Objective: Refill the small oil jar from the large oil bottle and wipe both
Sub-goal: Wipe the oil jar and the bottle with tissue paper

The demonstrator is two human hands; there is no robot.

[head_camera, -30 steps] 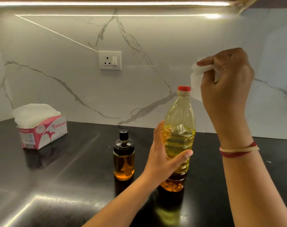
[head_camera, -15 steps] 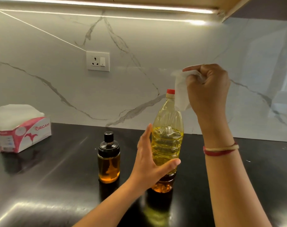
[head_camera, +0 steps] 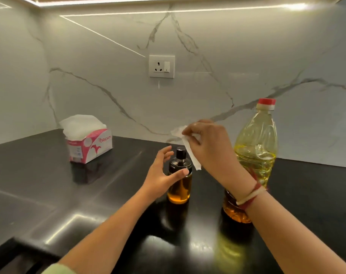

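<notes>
The small oil jar (head_camera: 179,186) stands capped on the black bench (head_camera: 109,194), the large oil bottle (head_camera: 256,143) upright just to its right. Her left hand (head_camera: 160,175) is spread open beside the jar, thumb across its shoulder. The right hand (head_camera: 209,143) fingers pinch a white tissue (head_camera: 190,153) just above the jar's cap

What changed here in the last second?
The left hand let go of the large oil bottle and moved left to the small oil jar, thumb at its front, fingers spread. The right hand, pinching the tissue, came down from the bottle's cap to just above the jar. Bottle, jar and tissue box stayed put.
</notes>
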